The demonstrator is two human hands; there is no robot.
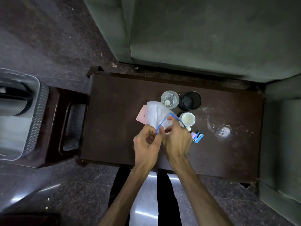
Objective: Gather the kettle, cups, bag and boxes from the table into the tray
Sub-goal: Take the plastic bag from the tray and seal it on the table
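Note:
A white bag [157, 114] with a blue strap [162, 123] lies at the middle of the dark table [114, 128], over a pink box [142, 115]. My left hand [147, 144] pinches the strap's near end. My right hand [176, 138] grips the bag and strap beside it. A clear glass cup [169, 99], a black cup [189, 101] and a white mug [188, 119] stand just behind and right of the bag. A small blue and pink box [197, 136] lies right of my right hand. The clear tray [35, 111] sits far left on a stool, with the kettle [14, 98] in it.
A dark stool [65, 124] stands between the tray and the table. Grey sofa cushions [195, 38] border the table at the back and right. A wet smudge [224, 131] marks the table's right part. My legs show below the table's near edge.

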